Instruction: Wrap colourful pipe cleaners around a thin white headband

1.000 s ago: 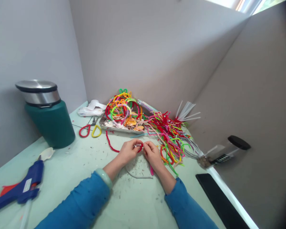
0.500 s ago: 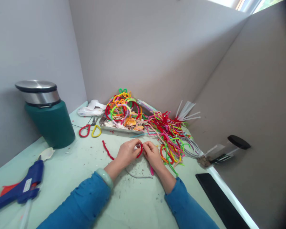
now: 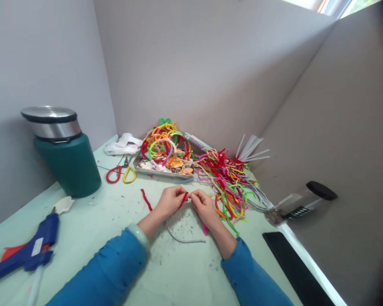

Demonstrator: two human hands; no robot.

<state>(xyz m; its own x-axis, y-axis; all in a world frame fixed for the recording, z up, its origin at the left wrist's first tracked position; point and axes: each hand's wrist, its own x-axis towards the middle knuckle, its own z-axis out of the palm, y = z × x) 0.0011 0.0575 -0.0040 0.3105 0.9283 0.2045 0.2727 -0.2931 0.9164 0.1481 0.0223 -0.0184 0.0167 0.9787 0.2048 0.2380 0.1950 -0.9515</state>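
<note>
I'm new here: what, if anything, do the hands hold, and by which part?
The left hand pinches a red strand away from its loose end; what, if anything, the right hand holds can't be told.

Technician: State all counts, using the tray (image 3: 162, 172) as reference.

Inspector: Tray: one. In front: two hands, left hand (image 3: 170, 202) and right hand (image 3: 204, 207); one grey wire (image 3: 191, 242). To the left: one flask (image 3: 68, 165), one glue gun (image 3: 44, 236).

Technician: Red stems (image 3: 146, 199), in front?

Inspector: One or two; left hand obscures any join. Stem pile (image 3: 223, 172), right: too tangled to count.
</note>
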